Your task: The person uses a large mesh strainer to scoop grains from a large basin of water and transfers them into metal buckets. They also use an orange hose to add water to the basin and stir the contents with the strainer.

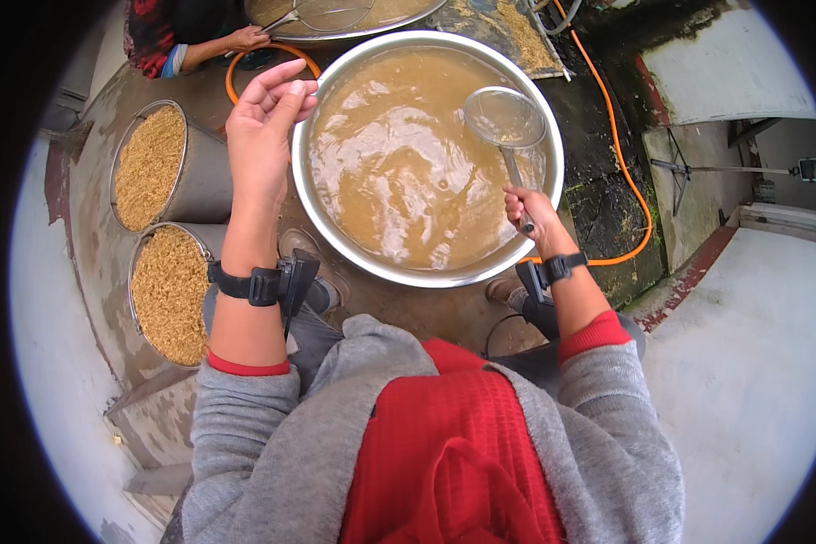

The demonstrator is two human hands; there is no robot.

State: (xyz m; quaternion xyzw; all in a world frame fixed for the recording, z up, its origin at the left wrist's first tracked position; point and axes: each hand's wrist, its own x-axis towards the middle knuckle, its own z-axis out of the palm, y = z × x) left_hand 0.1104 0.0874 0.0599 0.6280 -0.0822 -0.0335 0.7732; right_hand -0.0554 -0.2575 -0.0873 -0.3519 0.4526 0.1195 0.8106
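Observation:
My right hand [533, 210] is closed around the handle of a round wire-mesh strainer [506, 118]. The mesh head is over the right part of a big metal basin [305, 195] full of murky brown water [408, 154]. At the basin's left rim my left hand [265, 122] is raised. Its thumb is drawn in against the curled fingers, while the index finger bends above them. A tiny dark speck shows at the fingertips, too small to name.
Two metal buckets of golden-brown grain [150, 168] [170, 295] stand at the left. Beyond the basin, another person's hand [247, 38] holds a second strainer [331, 11] over another basin [372, 34]. An orange hose [618, 136] curves along the right.

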